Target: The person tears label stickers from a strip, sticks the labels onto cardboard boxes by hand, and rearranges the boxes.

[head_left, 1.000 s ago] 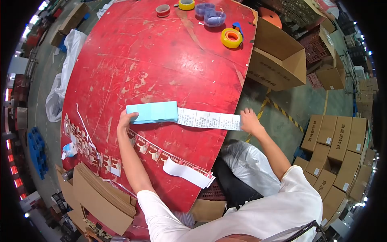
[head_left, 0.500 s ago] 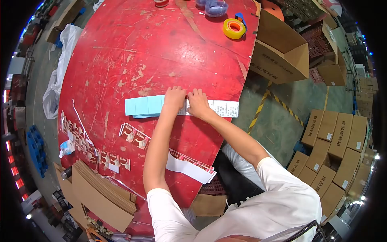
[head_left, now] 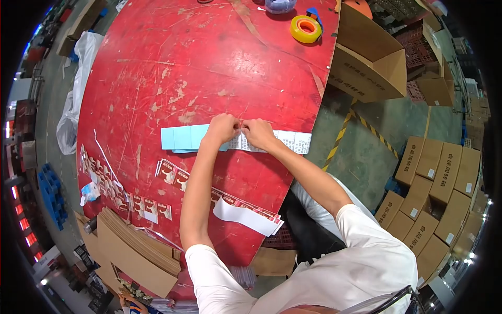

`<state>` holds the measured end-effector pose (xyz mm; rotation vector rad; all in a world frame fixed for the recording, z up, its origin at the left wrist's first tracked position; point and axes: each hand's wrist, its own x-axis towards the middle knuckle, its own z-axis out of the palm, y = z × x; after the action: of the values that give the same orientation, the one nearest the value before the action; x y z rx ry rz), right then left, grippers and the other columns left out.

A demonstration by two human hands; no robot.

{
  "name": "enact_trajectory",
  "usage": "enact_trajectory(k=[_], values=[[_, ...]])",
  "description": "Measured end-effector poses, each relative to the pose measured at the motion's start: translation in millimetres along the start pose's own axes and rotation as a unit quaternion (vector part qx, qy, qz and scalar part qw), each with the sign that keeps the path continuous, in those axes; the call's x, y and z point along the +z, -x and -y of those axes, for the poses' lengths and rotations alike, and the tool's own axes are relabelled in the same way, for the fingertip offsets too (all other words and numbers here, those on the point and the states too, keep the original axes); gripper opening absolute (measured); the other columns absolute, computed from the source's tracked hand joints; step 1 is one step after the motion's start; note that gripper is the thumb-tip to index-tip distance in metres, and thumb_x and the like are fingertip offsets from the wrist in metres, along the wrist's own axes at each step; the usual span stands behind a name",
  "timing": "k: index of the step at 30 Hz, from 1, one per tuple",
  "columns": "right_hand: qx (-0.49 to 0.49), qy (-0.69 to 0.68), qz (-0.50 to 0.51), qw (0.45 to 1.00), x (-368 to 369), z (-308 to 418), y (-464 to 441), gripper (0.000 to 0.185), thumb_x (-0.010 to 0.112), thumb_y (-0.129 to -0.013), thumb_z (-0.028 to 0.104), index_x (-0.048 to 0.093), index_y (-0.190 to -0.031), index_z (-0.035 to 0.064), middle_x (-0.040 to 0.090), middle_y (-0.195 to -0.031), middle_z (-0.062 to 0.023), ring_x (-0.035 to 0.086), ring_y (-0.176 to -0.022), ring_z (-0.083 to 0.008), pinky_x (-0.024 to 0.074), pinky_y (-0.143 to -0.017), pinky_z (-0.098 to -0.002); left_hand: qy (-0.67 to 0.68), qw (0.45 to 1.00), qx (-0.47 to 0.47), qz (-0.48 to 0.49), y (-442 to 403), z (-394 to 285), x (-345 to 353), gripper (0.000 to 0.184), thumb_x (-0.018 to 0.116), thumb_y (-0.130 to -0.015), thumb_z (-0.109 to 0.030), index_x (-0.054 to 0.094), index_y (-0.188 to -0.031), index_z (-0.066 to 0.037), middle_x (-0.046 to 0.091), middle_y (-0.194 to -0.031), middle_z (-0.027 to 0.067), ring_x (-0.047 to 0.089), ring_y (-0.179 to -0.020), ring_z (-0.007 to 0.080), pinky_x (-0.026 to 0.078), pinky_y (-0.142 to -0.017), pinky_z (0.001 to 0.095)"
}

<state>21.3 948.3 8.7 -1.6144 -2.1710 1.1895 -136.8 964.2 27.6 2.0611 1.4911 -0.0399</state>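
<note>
A long strip of printed white labels (head_left: 295,140) lies across the red table, its right end near the table edge. Its left part shows a light blue side (head_left: 180,137), creased into sections. My left hand (head_left: 224,129) is closed on the strip around its middle, fingers curled at the upper edge. Close beside it, my right hand (head_left: 259,133) also pinches the strip, knuckles bent. Only a narrow piece of printed label shows between the two hands. The fingertips are partly hidden.
The red table (head_left: 225,63) carries a yellow tape roll (head_left: 306,29) at the far right. Brown-and-red printed cards (head_left: 175,174) and a white-backed card strip (head_left: 246,217) lie nearer me. Flat cardboard (head_left: 138,251) is stacked lower left; an open carton (head_left: 366,68) stands right, stacked boxes (head_left: 444,172) beyond.
My fingers have gone from stretched forward over the strip to curled in and pinching. The hands stay nearly in place, while the view has shifted slightly.
</note>
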Motion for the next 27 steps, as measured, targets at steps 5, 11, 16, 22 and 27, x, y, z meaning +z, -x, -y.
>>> enact_trajectory(k=[5,11,16,22,27], values=[[0.024,-0.02,0.001,1.0,-2,7,-2,0.017,0.056,-0.08,0.021,0.067,-0.089,0.0115,0.065,-0.078,-0.0158,0.062,-0.079,-0.0341,0.0469,-0.07,-0.0469,0.057,0.998,0.006,-0.039,8,5,4,0.016,0.07,-0.069,-0.019,0.067,-0.075,-0.005,0.063,-0.07,0.0154,0.061,-0.07,0.0325,0.049,-0.066,0.042],[0.077,-0.021,-0.012,0.997,2,-1,-9,0.018,0.056,-0.081,0.025,0.068,-0.086,0.0119,0.065,-0.078,-0.0146,0.062,-0.08,-0.0338,0.047,-0.07,-0.0461,0.062,0.989,0.051,-0.121,14,9,12,0.013,0.071,-0.068,-0.016,0.067,-0.073,-0.004,0.063,-0.068,0.0154,0.061,-0.068,0.032,0.048,-0.066,0.0414],[0.06,-0.044,-0.023,0.997,-3,-1,-6,0.021,0.056,-0.082,0.028,0.065,-0.085,0.0088,0.064,-0.078,-0.0153,0.061,-0.078,-0.036,0.0459,-0.068,-0.047,0.051,0.997,0.034,-0.053,15,11,5,0.012,0.07,-0.065,-0.014,0.069,-0.075,-0.007,0.064,-0.07,0.0138,0.062,-0.074,0.0302,0.047,-0.07,0.0404],[0.011,-0.047,-0.032,0.998,-1,-6,-2,0.02,0.055,-0.083,0.026,0.063,-0.086,0.0075,0.063,-0.076,-0.016,0.061,-0.076,-0.0356,0.0453,-0.065,-0.0458,-0.073,0.996,0.015,0.042,4,5,7,0.03,0.076,-0.055,-0.026,0.071,-0.083,-0.015,0.065,-0.074,0.0083,0.061,-0.082,0.027,0.042,-0.079,0.0405],[0.008,0.044,-0.1,0.994,5,-19,2,0.021,0.055,-0.084,0.027,0.064,-0.086,0.0085,0.063,-0.075,-0.0175,0.061,-0.075,-0.0369,0.0463,-0.065,-0.0476,-0.017,1.0,0.026,0.001,9,5,6,0.015,0.07,-0.059,-0.022,0.067,-0.069,-0.011,0.064,-0.069,0.0102,0.061,-0.076,0.0296,0.043,-0.074,0.0419]])
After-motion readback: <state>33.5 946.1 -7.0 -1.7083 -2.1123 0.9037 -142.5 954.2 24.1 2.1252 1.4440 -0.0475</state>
